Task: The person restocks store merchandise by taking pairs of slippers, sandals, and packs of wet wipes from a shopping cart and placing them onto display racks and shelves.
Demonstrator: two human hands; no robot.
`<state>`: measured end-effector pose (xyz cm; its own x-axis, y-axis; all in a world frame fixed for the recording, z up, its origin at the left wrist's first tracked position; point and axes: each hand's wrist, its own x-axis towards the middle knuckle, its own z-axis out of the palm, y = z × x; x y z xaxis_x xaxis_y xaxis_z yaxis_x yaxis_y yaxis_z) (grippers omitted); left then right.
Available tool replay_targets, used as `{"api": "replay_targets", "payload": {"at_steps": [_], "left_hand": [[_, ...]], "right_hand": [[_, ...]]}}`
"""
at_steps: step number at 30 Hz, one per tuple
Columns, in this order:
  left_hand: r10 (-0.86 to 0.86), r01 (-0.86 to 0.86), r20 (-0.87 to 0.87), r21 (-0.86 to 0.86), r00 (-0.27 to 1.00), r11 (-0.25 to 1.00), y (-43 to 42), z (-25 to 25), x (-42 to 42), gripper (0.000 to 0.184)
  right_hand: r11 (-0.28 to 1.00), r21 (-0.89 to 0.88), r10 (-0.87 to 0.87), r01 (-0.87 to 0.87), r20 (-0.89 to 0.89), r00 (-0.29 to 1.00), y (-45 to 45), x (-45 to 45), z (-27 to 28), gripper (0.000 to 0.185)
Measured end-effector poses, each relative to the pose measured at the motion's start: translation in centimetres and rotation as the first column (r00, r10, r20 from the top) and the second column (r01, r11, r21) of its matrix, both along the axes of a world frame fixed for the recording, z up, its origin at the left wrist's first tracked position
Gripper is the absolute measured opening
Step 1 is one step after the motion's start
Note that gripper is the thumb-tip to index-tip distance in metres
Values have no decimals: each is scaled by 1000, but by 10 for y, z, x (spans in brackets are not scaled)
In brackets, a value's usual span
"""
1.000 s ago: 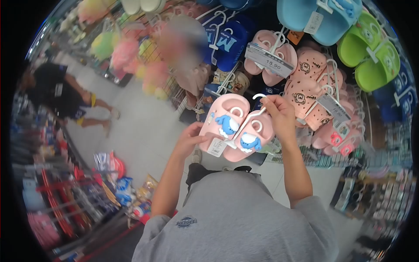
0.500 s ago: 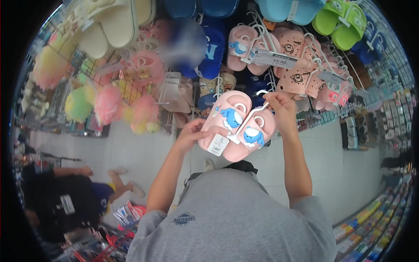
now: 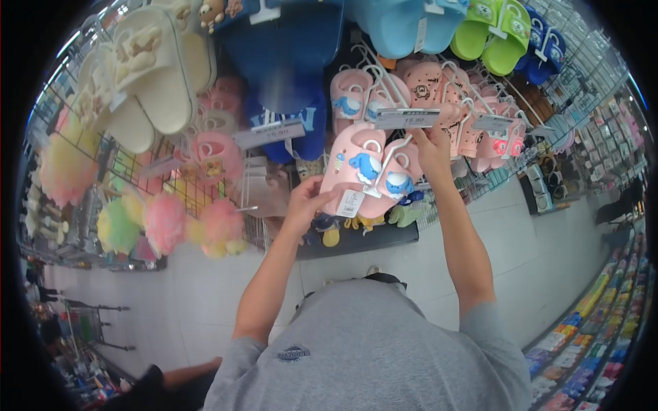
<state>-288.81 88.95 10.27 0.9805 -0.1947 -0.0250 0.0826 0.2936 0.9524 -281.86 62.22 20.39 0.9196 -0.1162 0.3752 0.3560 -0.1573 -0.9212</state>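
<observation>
Hanging stock, upper left: cream-coloured open-toed slides with moulded bear ornaments (image 3: 164,89). Top centre: one large dark-blue smooth slide (image 3: 284,51); beneath it, royal-blue slides with a white letter (image 3: 274,122). Top, right of centre: light-blue slides (image 3: 391,27), beside lime-green slides with white fittings (image 3: 506,53), then deep-blue slides (image 3: 546,53). Below these: salmon-pink perforated clogs with dark bear prints (image 3: 422,85).

Left side: fluffy pastel items, one pink-and-yellow (image 3: 67,168), one green-and-yellow (image 3: 118,225), one pink (image 3: 164,222).

Right side: dark-lensed sunglasses on a display (image 3: 550,179); lower, multicoloured packets in curved rows (image 3: 593,329).

Ground: pale grey tiled floor (image 3: 541,233). Lower left: dark-framed wheeled cart (image 3: 88,325); another person's black sleeve (image 3: 154,387).
</observation>
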Motion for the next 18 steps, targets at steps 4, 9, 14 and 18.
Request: {"api": "replay_targets", "payload": {"at_steps": [4,9,14,18], "left_hand": [[43,-43,49,0,998,999,-4,12,29,36],[121,-120,16,-24,993,992,-4,25,55,37],[185,-186,46,4,982,983,-3,26,74,38],[235,-235,31,16,972,972,-8,7,82,39]], "right_hand": [[999,31,-40,36,122,992,3,25,7,20],[999,28,-42,42,-1,999,5,53,23,20],[949,281,158,-142,-35,987,16,91,23,21],[956,225,185,-186,26,982,18,114,19,16]]}}
